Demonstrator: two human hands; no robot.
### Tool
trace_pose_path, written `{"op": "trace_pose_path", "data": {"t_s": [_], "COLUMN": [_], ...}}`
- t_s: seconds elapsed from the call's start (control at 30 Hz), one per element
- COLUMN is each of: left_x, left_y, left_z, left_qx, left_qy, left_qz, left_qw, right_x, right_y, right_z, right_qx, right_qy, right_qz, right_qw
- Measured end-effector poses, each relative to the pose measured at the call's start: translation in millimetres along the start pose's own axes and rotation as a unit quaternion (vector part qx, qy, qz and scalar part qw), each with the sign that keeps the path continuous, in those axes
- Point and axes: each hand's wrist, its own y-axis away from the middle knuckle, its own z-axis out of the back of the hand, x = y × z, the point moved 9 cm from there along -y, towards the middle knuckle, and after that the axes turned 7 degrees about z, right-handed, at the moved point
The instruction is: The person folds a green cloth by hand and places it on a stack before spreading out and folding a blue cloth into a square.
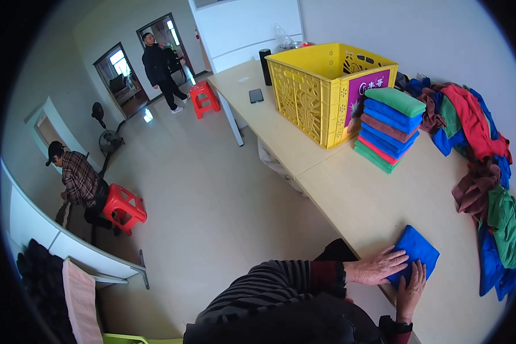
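Note:
A blue cloth [419, 245], folded into a neat square, lies on the pale wooden table [372, 206] near its front edge. My left hand [379, 267] rests flat on the cloth's left side with its fingers stretched out. On its lower edge lies my right hand [411, 288], fingers extended and palm down, with a dark band at the wrist. Beyond them stands a stack of folded cloths [389, 131] in green, blue, brown and red, close against the yellow crate.
A yellow plastic crate [301, 103] stands on the table, with a phone [256, 96] and a black cylinder [265, 66] nearby. Loose crumpled cloths [470, 123] run along the right side. Across the floor are two people and red stools [125, 207].

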Motion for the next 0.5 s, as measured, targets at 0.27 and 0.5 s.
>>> {"op": "trace_pose_path", "data": {"t_s": [0.27,0.5], "left_x": [-2,-2], "left_y": [3,4], "left_z": [4,4], "left_qx": [0.006,-0.020], "left_qy": [0.013,-0.009], "left_qz": [0.002,-0.003], "left_qw": [1.000,1.000], "right_x": [-9,-21], "right_y": [10,7], "right_z": [9,6], "right_qx": [0.023,0.036], "right_qy": [-0.025,-0.070], "right_qz": [0.005,-0.021], "right_qw": [0.999,0.997]}}
